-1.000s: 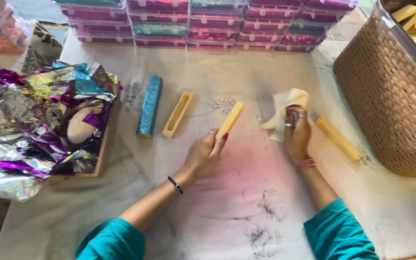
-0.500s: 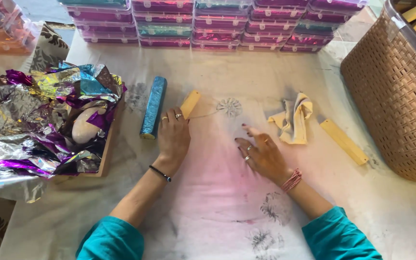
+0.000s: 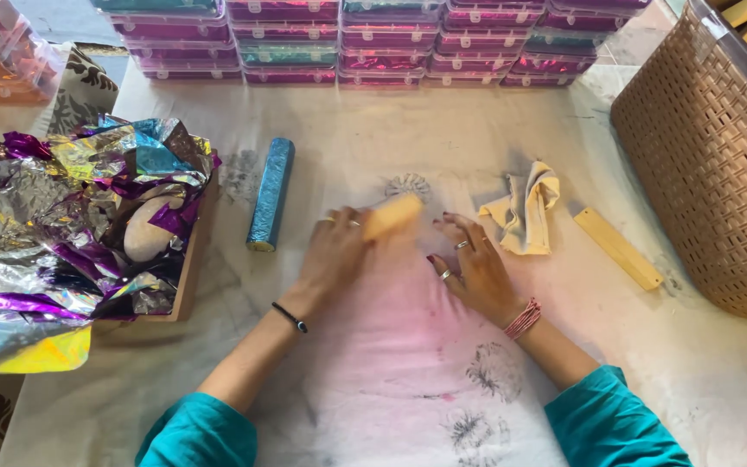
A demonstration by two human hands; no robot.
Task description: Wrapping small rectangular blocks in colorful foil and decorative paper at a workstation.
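Left hand (image 3: 332,255) pinching blurred yellow bar (image 3: 393,215), right hand (image 3: 470,268) flat alongside

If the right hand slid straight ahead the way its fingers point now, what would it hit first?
Probably the yellow stick held in the left hand: the right hand points up and slightly left, fingers just short of it. Depth is unclear.

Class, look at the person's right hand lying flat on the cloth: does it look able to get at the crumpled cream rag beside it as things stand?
Probably yes. The right hand lies open and holds nothing, and the cream rag sits just beyond its fingers on the cloth-covered table, with nothing between them. The left hand, holding the yellow stick, is off to the other side.
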